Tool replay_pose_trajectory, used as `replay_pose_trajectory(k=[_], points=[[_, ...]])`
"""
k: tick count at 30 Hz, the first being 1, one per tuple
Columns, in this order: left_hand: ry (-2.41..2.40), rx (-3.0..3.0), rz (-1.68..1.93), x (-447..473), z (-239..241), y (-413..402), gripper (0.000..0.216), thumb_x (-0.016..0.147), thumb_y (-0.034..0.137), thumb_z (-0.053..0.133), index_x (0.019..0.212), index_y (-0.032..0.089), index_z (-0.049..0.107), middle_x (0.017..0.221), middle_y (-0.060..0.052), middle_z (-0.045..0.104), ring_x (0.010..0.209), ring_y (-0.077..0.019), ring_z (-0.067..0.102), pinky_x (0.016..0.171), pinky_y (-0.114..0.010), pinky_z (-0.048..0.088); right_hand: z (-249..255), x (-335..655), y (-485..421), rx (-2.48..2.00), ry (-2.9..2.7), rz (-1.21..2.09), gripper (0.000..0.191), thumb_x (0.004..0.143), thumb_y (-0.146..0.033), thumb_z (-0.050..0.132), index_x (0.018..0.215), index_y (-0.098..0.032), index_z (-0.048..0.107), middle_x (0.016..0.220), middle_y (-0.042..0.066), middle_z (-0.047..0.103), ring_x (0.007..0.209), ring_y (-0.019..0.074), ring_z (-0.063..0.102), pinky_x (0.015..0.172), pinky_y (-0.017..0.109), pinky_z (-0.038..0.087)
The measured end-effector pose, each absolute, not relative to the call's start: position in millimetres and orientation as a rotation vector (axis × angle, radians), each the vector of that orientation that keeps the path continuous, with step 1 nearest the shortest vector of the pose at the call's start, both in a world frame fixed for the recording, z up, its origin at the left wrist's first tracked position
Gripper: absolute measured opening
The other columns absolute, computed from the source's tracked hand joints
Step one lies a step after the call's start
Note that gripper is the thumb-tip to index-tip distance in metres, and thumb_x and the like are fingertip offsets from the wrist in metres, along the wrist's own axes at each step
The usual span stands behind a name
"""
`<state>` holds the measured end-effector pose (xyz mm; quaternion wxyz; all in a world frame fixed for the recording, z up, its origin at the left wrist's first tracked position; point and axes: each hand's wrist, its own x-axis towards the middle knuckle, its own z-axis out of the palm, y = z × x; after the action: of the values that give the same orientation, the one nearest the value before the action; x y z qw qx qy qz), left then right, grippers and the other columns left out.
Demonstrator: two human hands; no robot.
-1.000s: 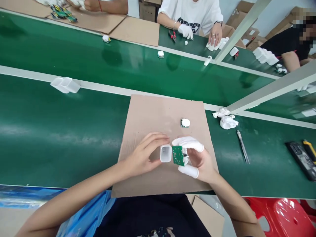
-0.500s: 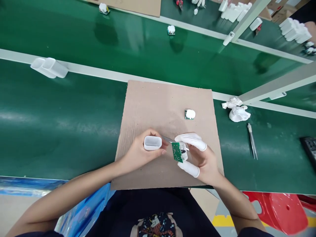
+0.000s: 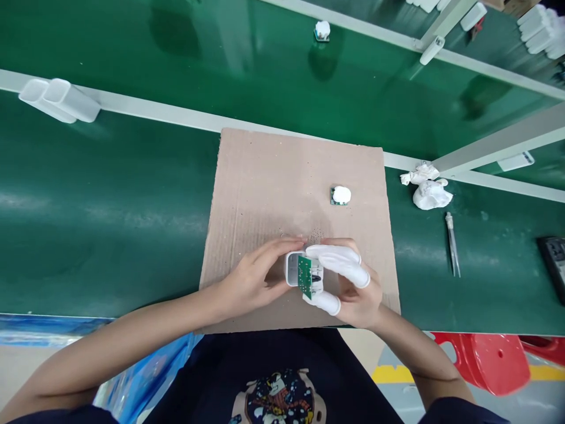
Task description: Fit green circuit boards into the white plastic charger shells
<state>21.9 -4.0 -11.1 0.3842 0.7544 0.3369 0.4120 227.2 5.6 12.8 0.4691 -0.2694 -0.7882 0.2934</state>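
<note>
My left hand (image 3: 249,277) is closed around a white plastic case (image 3: 291,259), its open end facing up. In my right hand (image 3: 357,288), with white finger cots on several fingers, is a green circuit board (image 3: 304,274) with a white part attached. The board stands on edge right at the case's open mouth, overlapping it in view; whether it touches the rim I cannot tell. Both hands are over a cardboard sheet (image 3: 251,182). Farther back on the cardboard rests another board with a white top (image 3: 341,195).
At right lie crumpled white wads (image 3: 431,194), tweezers (image 3: 452,244) and a black device (image 3: 554,259). Two white cases (image 3: 70,101) lean on the rail at left. Another board (image 3: 322,30) sits beyond the rail. A white post (image 3: 507,138) slants at right; a red stool (image 3: 494,359) stands below.
My hands have come together: the case has moved right and the board left, to the case's mouth. The camera view has shifted slightly.
</note>
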Motion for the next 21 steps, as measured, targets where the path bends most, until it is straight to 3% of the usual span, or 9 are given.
replay_pose_trajectory(k=[9,21], points=[[0.804,2.031,1.080,20.4,-7.1,-4.7,0.048,0.090,0.016,0.063,0.136,0.014,0.047,0.127,-0.020,0.064,0.123,-0.0263,0.061,0.101,-0.044,0.056,14.1,225.7,2.3,-0.629,-2.034,0.535,0.052,0.082,-0.020,0.073,0.132,-0.019,0.057,0.110,0.011,0.070,0.109,0.0255,0.060,0.098,0.047,0.054],[0.800,1.966,1.070,21.9,-9.4,-4.8,0.048,0.091,0.016,0.062,0.136,0.017,0.046,0.126,-0.017,0.064,0.120,-0.0248,0.063,0.098,-0.042,0.057,9.9,222.9,3.3,-0.680,-2.052,0.473,0.039,0.087,-0.027,0.069,0.124,-0.022,0.059,0.107,0.011,0.071,0.108,0.0256,0.062,0.090,0.047,0.058]])
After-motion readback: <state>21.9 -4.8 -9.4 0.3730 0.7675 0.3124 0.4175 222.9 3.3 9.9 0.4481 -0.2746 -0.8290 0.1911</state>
